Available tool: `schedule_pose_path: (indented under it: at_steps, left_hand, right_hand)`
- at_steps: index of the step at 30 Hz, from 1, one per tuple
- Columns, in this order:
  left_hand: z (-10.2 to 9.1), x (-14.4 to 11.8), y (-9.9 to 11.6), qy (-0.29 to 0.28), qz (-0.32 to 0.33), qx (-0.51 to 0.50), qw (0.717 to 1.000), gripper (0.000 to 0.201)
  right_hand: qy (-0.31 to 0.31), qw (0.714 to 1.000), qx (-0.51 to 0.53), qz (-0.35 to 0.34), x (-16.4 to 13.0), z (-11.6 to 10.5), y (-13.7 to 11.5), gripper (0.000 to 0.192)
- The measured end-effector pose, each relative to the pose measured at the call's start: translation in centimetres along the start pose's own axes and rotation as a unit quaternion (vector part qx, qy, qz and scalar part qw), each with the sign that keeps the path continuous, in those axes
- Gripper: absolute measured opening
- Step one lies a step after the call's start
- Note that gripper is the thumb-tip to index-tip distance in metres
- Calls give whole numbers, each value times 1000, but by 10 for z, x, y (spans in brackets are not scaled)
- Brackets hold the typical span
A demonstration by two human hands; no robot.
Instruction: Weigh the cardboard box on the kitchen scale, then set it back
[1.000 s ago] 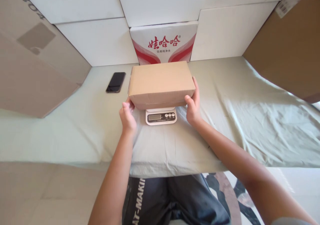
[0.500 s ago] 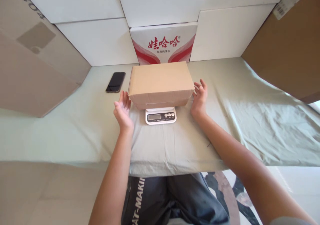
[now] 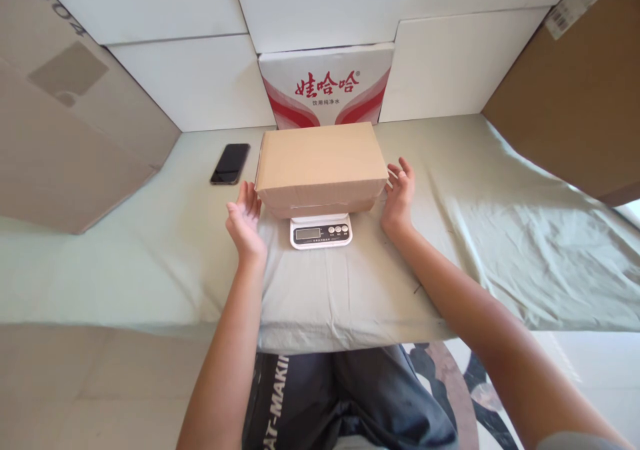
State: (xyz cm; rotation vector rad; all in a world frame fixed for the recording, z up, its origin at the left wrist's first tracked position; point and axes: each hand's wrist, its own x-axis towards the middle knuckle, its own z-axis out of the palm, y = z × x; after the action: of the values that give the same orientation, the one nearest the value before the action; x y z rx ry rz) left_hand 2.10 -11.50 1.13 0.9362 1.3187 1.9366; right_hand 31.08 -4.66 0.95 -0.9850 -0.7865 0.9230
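Note:
A closed brown cardboard box [image 3: 323, 160] rests on a small white digital scale [image 3: 321, 232], whose platform it covers. Only the scale's front panel, with a grey display and several round buttons, shows below the box. Beside the box's left end is my left hand [image 3: 245, 218], palm inward and fingers spread, very near the lower corner. My right hand [image 3: 399, 193] is at the opposite end, its fingers loosely curved and apart, close to the box's side. Whether the fingertips touch the cardboard I cannot tell. Neither hand is wrapped around anything.
Left of the box lies a black phone [image 3: 230, 164] on the pale green cloth [image 3: 165, 263]. A white-and-red carton [image 3: 327, 87] and white boxes [image 3: 195, 80] form a wall behind. Large cardboard boxes flank the table at left [image 3: 85, 143] and right [image 3: 575, 103].
Almost nothing differs. The whole view has shifted very slightly, while both hands keep the same places beside the box on the scale.

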Motion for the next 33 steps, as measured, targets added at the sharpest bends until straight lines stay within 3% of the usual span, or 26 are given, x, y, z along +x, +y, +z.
schedule_pose_path:
  at_steps: [10,19,25,29,33]
  left_hand:
    - [1,-3,2,-18,4,-3,1000,91]
    - [7,-14,3,-32,9,18,999,96]
    - [11,-17,1,-17,3,27,999,95]
    - [21,-9,14,-51,24,20,998,91]
    - [39,24,24,-95,27,7,995,86]
  right_hand:
    - [-17,999,-19,-20,-3,0,-2,59]
    - [-140,989,-10,-48,-36,13,-22,63]
    - [-161,983,-35,-80,-56,23,-28,62]
    - [-150,984,-23,-97,-40,28,-29,62]
    - [-144,979,-30,-140,-3,44,-31,70]
